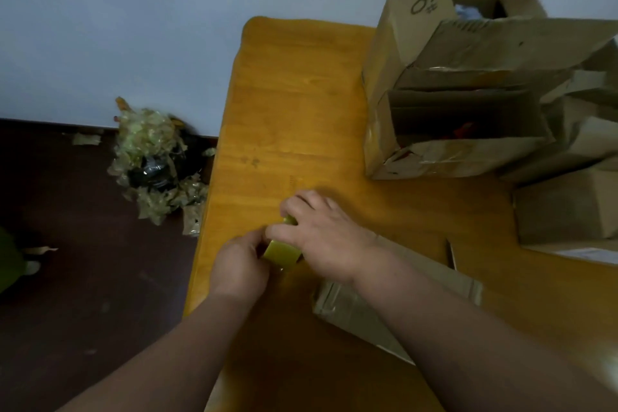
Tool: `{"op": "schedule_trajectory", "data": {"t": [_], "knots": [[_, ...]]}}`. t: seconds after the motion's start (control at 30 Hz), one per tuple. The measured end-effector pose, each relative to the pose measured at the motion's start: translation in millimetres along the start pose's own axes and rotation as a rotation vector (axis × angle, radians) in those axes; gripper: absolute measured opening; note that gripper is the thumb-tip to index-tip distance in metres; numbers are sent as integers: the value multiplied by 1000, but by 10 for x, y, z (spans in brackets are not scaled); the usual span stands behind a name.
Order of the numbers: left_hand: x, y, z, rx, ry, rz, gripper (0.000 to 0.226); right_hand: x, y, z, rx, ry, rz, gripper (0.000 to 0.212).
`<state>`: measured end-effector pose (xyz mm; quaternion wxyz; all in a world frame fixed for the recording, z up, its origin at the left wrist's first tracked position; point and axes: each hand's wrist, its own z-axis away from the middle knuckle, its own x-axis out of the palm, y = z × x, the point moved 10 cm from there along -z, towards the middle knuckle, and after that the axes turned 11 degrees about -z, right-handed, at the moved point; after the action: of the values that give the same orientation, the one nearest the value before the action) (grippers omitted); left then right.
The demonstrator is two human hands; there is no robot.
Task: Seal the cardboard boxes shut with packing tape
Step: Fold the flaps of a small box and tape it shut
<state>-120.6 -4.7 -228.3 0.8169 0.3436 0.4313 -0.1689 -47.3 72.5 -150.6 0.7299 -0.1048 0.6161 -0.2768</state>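
From the head camera, both hands meet over the near part of a yellow wooden table [291, 104]. Between them sits a roll of yellowish-green packing tape [282, 252], held just above the tabletop. The right hand [321, 237] comes over the top of the roll with its fingers curled round it, gripping it. The left hand [239, 264] is at the roll's left side with its thumb and fingertips pinching at the edge of the tape; the picture is dim and a little blurred here, so it looks like a loose end is being picked at, but that cannot be told for sure.

Just to the right of the hands, partly under the right forearm, a small closed cardboard box [354, 308] lies flat on the table, with shiny tape already showing on its near face.

At the far right of the table stands a crowd of open cardboard boxes [468, 110], flaps up; one flap bears a handwritten "6#", and something red shows inside the nearest one. More plain boxes are stacked at the right edge.

On the dark floor [83, 278] left of the table, against the pale wall [133, 27], is a heap of crumpled used tape [153, 157] around something black.
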Motion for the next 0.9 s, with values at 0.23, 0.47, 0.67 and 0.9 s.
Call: {"op": "schedule_trajectory", "data": {"t": [0.23, 0.47, 0.67, 0.9], "knots": [[-93, -103, 80, -75, 165, -215, 41, 79, -59, 13, 38, -31, -162, 69], [-78, -177, -32, -16, -38, -83, 50, -65, 106, 261, 198, 82, -218, 102], [-948, 52, 94, -47, 440, 72, 30, -683, 785, 1218, 564, 734, -190, 48], [-305, 1506, 557, 447, -41, -296, 28, -236, 1481, 2500, 1310, 615, -384, 54]]}}
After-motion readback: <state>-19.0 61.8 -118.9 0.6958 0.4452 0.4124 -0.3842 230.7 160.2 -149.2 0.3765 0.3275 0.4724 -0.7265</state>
